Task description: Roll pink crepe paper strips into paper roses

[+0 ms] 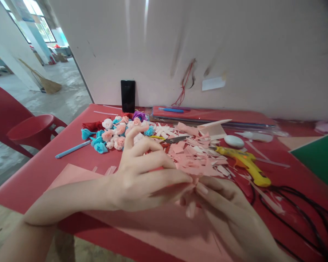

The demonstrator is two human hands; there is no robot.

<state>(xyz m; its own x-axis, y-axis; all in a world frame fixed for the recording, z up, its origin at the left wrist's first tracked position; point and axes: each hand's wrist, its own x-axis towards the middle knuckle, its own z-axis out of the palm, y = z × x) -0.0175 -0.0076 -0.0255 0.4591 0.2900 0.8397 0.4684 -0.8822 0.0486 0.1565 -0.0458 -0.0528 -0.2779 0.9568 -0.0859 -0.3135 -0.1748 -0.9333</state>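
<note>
My left hand [146, 174] and my right hand [224, 203] meet over the near edge of the red table [43, 171]. Both pinch a small piece of pink paper [191, 208] between thumb and fingertips; the little finger of the left hand sticks up. Under the hands lies a pink paper sheet [71, 174]. Behind them spreads a heap of pink paper scraps [196, 156]. Scissors [176, 139] lie at the heap's far side.
A pile of small paper roses [114, 133] in pink, blue, red and purple sits at the back left, a blue pen [72, 149] beside it. A yellow glue gun [246, 163] with black cord [297, 207] lies right. A phone [128, 96] leans on the wall. Red chair [24, 127] left.
</note>
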